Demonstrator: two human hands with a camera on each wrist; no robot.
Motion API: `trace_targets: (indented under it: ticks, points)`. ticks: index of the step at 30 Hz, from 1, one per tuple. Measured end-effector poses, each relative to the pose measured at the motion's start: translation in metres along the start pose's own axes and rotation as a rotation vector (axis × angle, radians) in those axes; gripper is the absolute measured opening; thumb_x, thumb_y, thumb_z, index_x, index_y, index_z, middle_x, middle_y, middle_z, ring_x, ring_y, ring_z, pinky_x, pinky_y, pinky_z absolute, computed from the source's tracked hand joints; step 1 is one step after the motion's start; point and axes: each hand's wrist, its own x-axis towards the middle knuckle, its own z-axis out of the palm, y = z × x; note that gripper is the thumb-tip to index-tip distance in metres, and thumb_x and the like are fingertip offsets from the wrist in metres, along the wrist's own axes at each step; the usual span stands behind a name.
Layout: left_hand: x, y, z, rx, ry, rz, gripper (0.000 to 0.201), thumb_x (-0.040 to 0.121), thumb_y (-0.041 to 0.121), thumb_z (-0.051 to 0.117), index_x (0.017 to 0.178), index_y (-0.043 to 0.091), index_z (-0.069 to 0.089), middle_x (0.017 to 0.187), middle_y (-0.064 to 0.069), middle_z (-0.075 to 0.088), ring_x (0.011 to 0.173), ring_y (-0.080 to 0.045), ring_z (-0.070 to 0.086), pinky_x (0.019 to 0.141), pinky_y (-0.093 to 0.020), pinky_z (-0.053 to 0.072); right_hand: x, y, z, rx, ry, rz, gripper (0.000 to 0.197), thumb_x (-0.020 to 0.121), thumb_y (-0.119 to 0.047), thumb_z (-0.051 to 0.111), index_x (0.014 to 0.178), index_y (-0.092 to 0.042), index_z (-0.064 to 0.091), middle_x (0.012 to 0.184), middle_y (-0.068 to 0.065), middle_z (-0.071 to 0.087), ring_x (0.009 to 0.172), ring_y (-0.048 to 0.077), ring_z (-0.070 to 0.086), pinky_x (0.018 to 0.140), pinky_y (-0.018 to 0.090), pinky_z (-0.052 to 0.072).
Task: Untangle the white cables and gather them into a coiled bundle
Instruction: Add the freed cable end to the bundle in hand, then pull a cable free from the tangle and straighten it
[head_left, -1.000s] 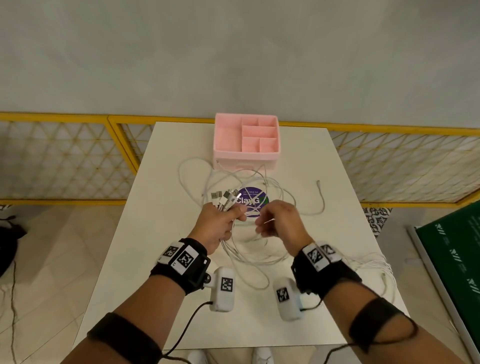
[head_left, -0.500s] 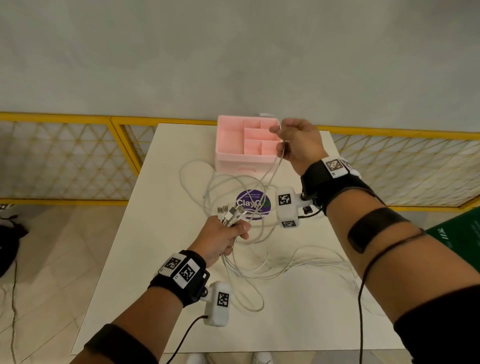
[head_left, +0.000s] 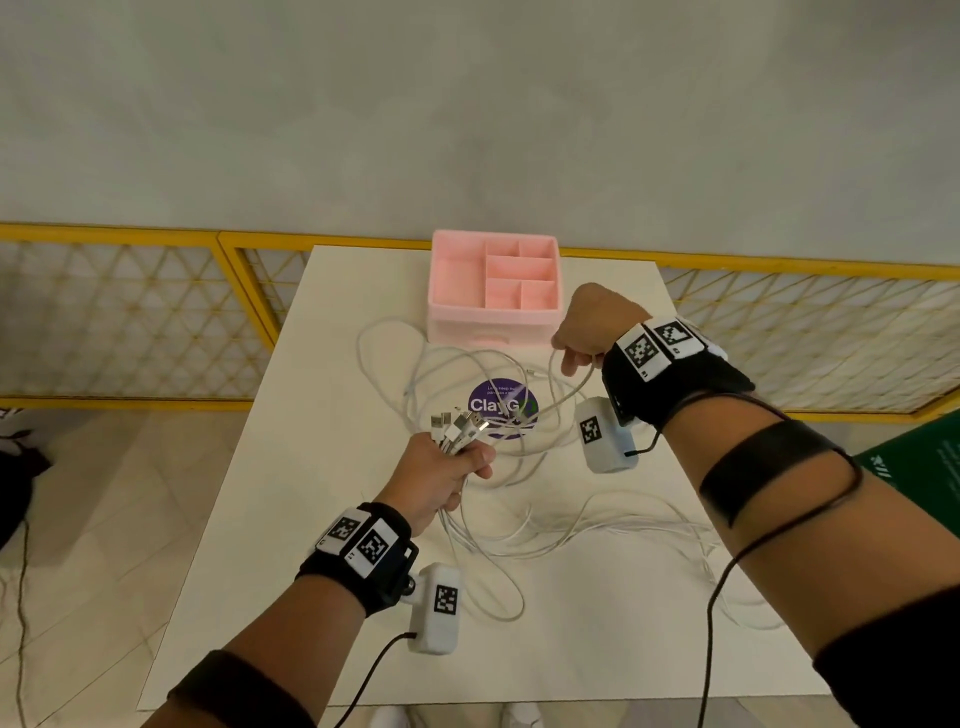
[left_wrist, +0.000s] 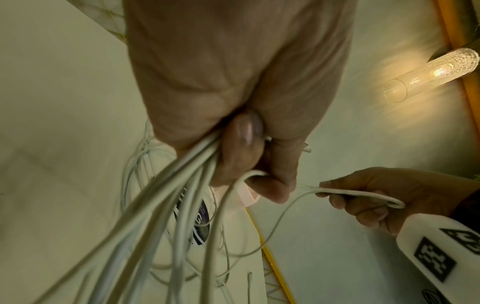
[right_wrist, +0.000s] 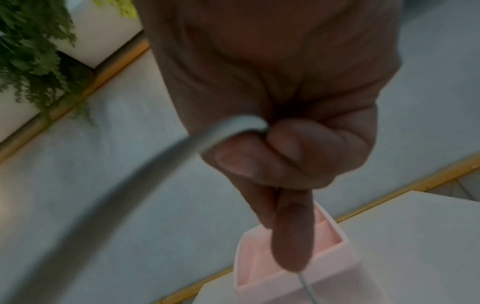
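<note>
Several white cables (head_left: 519, 525) lie looped and tangled across the white table (head_left: 322, 519). My left hand (head_left: 441, 475) grips a bundle of them near their plug ends (head_left: 460, 423), which stick up out of the fist; in the left wrist view the strands (left_wrist: 166, 197) stream down from my curled fingers (left_wrist: 246, 156). My right hand (head_left: 584, 332) is raised just right of the pink organizer and pinches a single white cable (head_left: 569, 395) that runs back toward the bundle. The right wrist view shows that cable (right_wrist: 228, 127) bent over my curled fingers (right_wrist: 285, 156).
A pink compartment organizer (head_left: 493, 291) stands at the table's far middle. A round purple sticker (head_left: 501, 408) lies under the cables. More cable loops (head_left: 727, 545) hang off the right edge. A yellow mesh railing (head_left: 130, 312) runs behind the table.
My right hand left the spot beside the left hand, went up and right with one cable to the organizer, and now sits slightly lower and nearer. The left hand kept its hold.
</note>
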Motion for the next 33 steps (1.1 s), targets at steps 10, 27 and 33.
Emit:
trace_targets:
  ticks: [10, 27, 33]
  points:
    - [0.001, -0.012, -0.003, -0.012, 0.077, -0.034, 0.007, 0.091, 0.008, 0.071, 0.085, 0.004, 0.071, 0.074, -0.012, 0.066, 0.041, -0.008, 0.030, 0.039, -0.019, 0.024, -0.014, -0.012, -0.037, 1.108, -0.013, -0.126, 0.019, 0.100, -0.016, 0.053, 0.093, -0.003, 0.065, 0.058, 0.001, 0.043, 0.047, 0.014, 0.042, 0.057, 0.031, 0.052]
    - [-0.005, -0.006, -0.027, -0.370, 0.278, 0.044, 0.033, 0.100, 0.033, 0.059, 0.075, 0.011, 0.058, 0.055, 0.003, 0.045, 0.039, -0.006, 0.027, 0.036, -0.019, 0.021, 0.020, 0.222, 0.025, 0.213, 0.284, 0.557, 0.036, 0.095, -0.026, 0.063, 0.120, -0.001, 0.062, 0.125, 0.014, 0.066, 0.115, 0.031, 0.063, 0.090, 0.033, 0.052]
    - [-0.003, 0.003, -0.015, -0.372, 0.290, 0.064, 0.036, 0.098, 0.035, 0.061, 0.069, 0.016, 0.052, 0.055, 0.005, 0.033, 0.040, -0.006, 0.025, 0.037, -0.020, 0.020, -0.008, 0.152, 0.051, 0.401, 0.254, 0.142, 0.053, 0.084, -0.052, 0.064, 0.100, -0.001, 0.067, 0.105, 0.019, 0.066, 0.107, 0.031, 0.059, 0.089, 0.038, 0.042]
